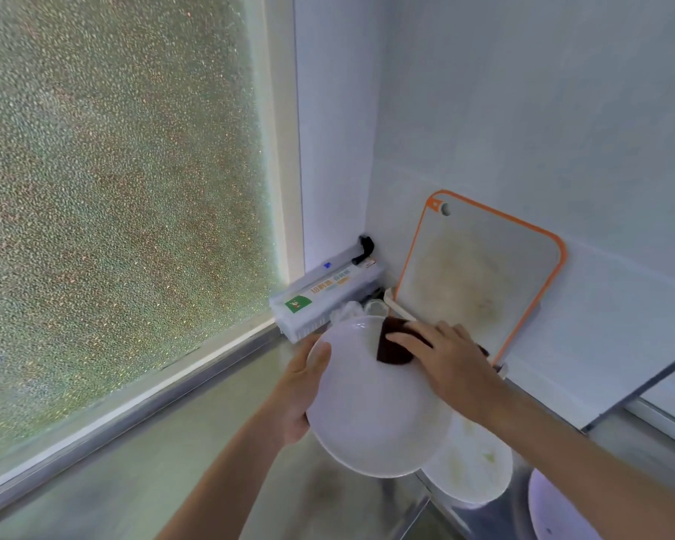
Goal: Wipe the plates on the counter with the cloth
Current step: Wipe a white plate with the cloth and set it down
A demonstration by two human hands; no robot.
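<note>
A white plate is held tilted above the counter, with my left hand gripping its left rim. My right hand presses a dark brown cloth onto the plate's upper right part. Below it on the counter lies a second white plate with yellowish smears. A third plate shows partly at the bottom right edge.
An orange-rimmed cutting board leans on the tiled wall behind the plates. A white cling-film box lies in the corner beside the frosted window. The grey counter stretches to the left.
</note>
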